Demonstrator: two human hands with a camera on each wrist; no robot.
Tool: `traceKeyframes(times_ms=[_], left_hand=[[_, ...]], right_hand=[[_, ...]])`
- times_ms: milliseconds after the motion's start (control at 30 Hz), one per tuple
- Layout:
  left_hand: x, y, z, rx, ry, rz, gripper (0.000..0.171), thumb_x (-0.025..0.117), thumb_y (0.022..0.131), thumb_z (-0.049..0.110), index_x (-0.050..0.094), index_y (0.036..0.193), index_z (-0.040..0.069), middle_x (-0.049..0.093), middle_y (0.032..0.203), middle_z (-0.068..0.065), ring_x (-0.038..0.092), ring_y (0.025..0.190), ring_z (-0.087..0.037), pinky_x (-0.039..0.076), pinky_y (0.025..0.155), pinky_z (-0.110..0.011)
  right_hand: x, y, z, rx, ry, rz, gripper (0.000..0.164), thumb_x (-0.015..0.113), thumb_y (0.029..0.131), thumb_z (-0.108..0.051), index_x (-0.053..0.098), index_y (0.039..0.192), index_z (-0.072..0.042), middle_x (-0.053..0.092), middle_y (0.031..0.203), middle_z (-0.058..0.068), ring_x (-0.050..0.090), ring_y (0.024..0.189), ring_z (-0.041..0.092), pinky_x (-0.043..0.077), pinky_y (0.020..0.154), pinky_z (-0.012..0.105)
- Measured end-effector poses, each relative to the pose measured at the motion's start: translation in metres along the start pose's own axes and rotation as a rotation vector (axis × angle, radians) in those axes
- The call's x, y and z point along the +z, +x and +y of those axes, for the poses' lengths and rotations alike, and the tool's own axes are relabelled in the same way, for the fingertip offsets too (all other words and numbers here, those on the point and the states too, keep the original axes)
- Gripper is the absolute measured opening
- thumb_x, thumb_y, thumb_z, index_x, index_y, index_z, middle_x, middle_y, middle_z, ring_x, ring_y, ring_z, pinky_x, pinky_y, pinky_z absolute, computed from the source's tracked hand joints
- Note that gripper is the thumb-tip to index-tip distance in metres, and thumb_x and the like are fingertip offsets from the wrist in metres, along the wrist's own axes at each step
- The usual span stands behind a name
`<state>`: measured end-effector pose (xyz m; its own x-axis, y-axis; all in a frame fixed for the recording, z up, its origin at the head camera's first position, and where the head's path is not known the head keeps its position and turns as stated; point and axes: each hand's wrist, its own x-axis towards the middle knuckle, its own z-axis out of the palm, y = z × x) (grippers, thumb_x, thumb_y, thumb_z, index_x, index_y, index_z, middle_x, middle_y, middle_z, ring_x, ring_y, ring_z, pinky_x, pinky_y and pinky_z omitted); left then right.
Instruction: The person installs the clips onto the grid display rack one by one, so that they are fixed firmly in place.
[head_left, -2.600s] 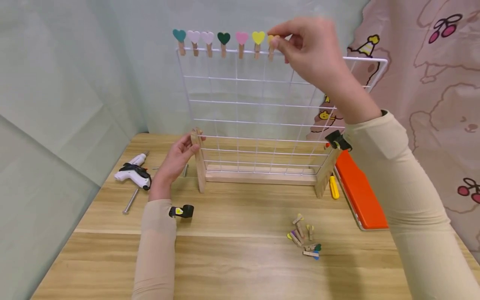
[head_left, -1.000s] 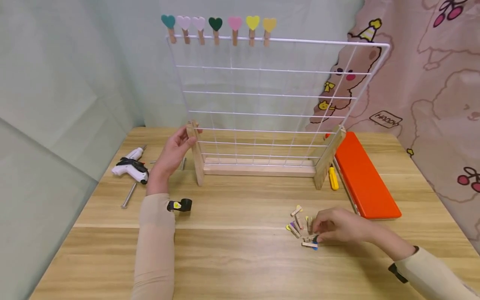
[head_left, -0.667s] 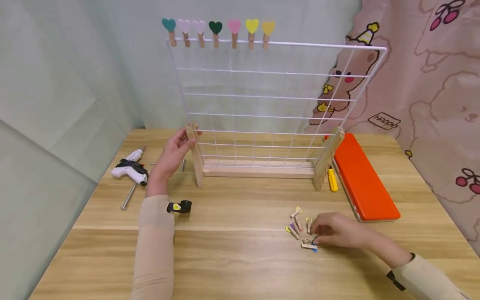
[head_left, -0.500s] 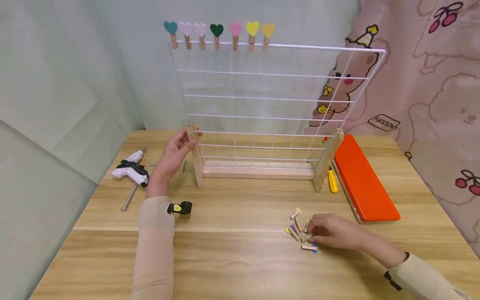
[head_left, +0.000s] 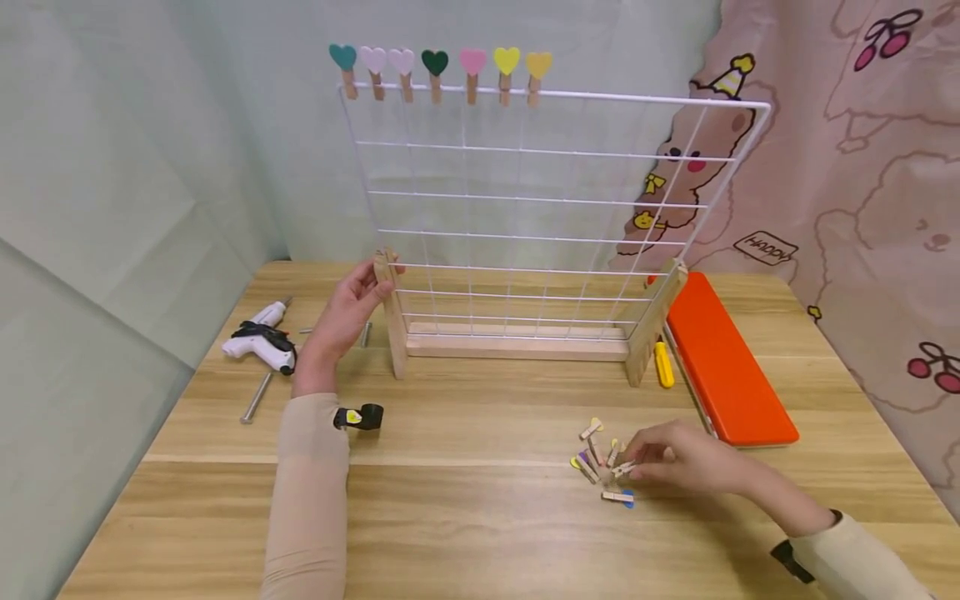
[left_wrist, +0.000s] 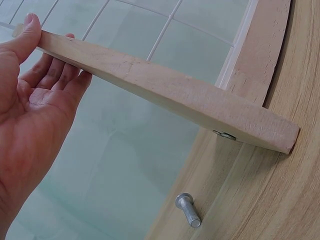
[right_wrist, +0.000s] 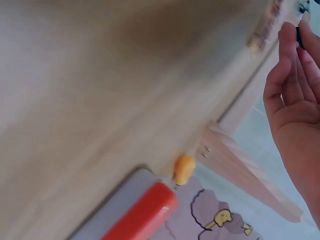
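Note:
My left hand [head_left: 349,308] grips the top of the left wooden upright [left_wrist: 165,90] of a stand, thumb on one side and fingers on the other. A white wire grid [head_left: 525,200] stands in it. Along the grid's top bar sit several heart clothespins, among them a teal one [head_left: 343,60] and an orange-yellow one [head_left: 538,67]. Low over the table, my right hand [head_left: 693,458] pinches a small wooden clothespin [head_left: 624,469]; its dark heart end [right_wrist: 299,37] shows between thumb and fingers. Beside it lie several loose clothespins, including one with a blue heart [head_left: 619,497].
A white glue gun [head_left: 262,340] and a long bolt [head_left: 257,400] lie at the left; a shorter bolt [left_wrist: 188,210] is near the left upright. Right of the stand are a yellow-handled tool [head_left: 663,365] and a red case [head_left: 727,358]. Curtains hang behind.
My right hand has come down from the orange-yellow clothespin on the top bar to the loose pile and lifted a clothespin slightly away from the blue-hearted one. My left hand stays on the upright.

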<state>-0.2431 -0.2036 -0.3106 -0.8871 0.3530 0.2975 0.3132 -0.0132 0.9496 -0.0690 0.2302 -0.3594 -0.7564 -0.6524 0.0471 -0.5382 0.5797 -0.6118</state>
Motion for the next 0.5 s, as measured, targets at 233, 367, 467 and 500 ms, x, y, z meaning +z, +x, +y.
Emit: traceKeyframes(times_ms=[233,367,467,500], left_hand=[[-0.002,0.001,-0.004,0.002,-0.011,-0.004,0.045,0.046,0.089,0.017,0.034,0.132,0.007,0.044,0.126,-0.012,0.036,0.121,-0.022,0.036,0.088,-0.014],[-0.006,0.005,-0.014,0.008,-0.022,-0.006,0.044,0.047,0.089,0.018,0.036,0.131,0.009,0.044,0.126,-0.012,0.037,0.121,-0.02,0.037,0.088,-0.015],[-0.007,0.005,-0.015,0.015,-0.02,-0.007,0.045,0.047,0.089,0.019,0.036,0.131,0.008,0.044,0.126,-0.012,0.038,0.12,-0.019,0.037,0.088,-0.015],[-0.008,0.006,-0.015,0.016,-0.018,-0.009,0.046,0.047,0.089,0.019,0.035,0.131,0.007,0.043,0.126,-0.013,0.038,0.12,-0.018,0.036,0.088,-0.015]], right_hand=[[-0.022,0.025,-0.017,-0.07,-0.005,0.115,0.016,0.067,0.075,-0.018,0.063,0.09,-0.019,0.061,0.081,-0.011,0.051,0.066,0.002,0.045,0.055,0.021],[-0.035,0.048,-0.04,-0.114,0.064,0.193,0.019,0.067,0.072,-0.006,0.065,0.091,-0.011,0.062,0.084,-0.004,0.051,0.068,0.006,0.044,0.054,0.021],[-0.05,0.069,-0.06,-0.148,0.151,0.273,0.021,0.064,0.072,0.004,0.064,0.092,-0.004,0.061,0.082,0.0,0.05,0.065,0.008,0.042,0.051,0.02],[-0.056,0.076,-0.066,-0.166,0.185,0.301,0.021,0.063,0.073,0.007,0.064,0.092,-0.001,0.06,0.083,0.001,0.051,0.065,0.009,0.042,0.051,0.02]])
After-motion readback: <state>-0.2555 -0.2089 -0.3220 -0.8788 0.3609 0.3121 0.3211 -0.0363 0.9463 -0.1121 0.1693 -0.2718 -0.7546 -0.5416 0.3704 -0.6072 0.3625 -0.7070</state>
